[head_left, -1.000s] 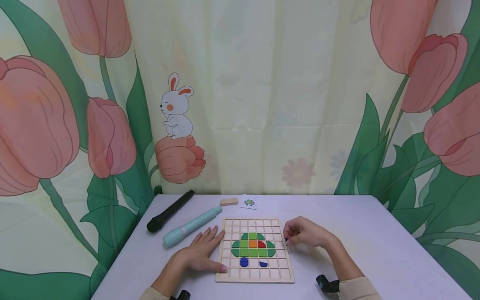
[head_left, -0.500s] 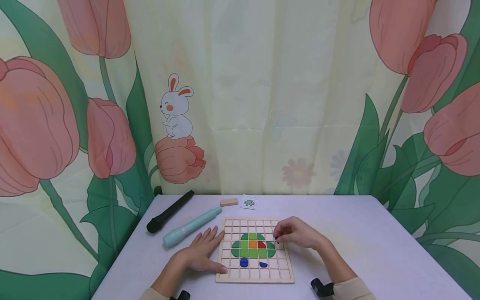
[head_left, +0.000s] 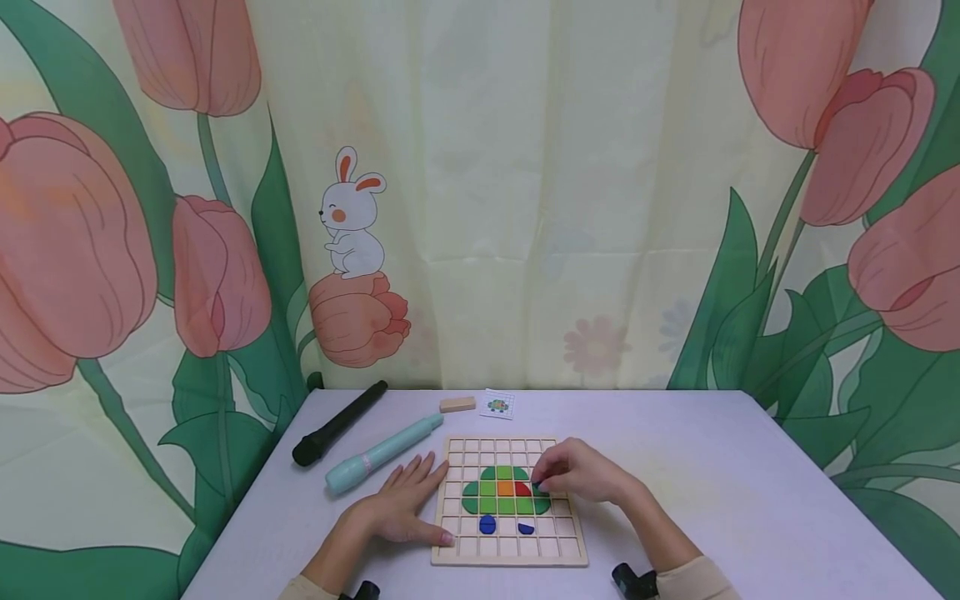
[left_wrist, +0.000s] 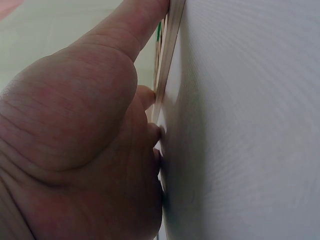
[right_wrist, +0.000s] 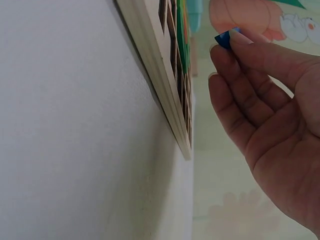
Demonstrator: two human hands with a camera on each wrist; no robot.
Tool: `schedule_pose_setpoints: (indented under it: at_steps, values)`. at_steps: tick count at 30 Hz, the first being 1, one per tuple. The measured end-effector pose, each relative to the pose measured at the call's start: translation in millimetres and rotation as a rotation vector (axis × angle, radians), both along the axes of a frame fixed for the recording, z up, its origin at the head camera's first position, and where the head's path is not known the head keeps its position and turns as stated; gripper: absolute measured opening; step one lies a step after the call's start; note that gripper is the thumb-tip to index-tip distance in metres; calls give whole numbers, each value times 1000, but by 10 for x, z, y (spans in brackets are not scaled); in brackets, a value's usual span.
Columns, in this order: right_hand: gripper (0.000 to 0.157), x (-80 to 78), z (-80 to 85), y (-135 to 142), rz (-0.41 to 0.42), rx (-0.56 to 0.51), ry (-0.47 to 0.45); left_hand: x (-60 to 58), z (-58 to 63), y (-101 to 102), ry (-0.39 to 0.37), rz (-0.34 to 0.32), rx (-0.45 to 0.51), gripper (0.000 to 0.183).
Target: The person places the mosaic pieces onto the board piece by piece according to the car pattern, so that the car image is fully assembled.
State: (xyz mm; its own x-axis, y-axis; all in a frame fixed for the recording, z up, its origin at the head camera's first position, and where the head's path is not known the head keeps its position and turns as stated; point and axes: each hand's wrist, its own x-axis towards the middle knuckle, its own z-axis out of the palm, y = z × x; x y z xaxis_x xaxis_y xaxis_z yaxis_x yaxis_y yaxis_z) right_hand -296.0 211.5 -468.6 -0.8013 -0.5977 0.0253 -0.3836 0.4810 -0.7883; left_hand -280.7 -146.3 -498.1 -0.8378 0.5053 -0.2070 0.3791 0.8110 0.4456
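Note:
A wooden grid board [head_left: 510, 561] lies on the table, with green, orange and red tiles [head_left: 506, 490] in its middle cells. Below them sit a round blue shape [head_left: 487, 524] and a blue half-round tile [head_left: 526, 528]. My right hand [head_left: 585, 473] pinches a small blue tile [right_wrist: 227, 38] between thumb and fingertips, over the board's right part. My left hand [head_left: 401, 504] is spread flat at the board's left side, its thumb on the frame and its other fingers straight, as the left wrist view also shows at the board's edge.
A black microphone [head_left: 339, 423] and a light-teal tube [head_left: 384, 452] lie left of the board. Behind it are a small wooden block [head_left: 457, 404] and a card [head_left: 497, 404] with a picture of a similar pattern. A printed curtain [head_left: 487, 208] hangs behind the table.
My right hand has moved left with the blue tile, from beside the board's right edge to over its right cells. The left hand has stayed in place.

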Motion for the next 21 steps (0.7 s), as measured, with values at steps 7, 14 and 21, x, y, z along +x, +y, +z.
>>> schedule_pose_setpoints:
  at_steps: [7,14,21]
  values:
    - [10,28,2,-93,39,-4,-26,-7,-9,-5,9,-1,0,121]
    - [8,55,-7,-163,73,1,-14,-2,-11,-6,2,0,4,121]
    - [9,95,-4,-232,65,57,-35,4,-10,-3,3,6,3,121]
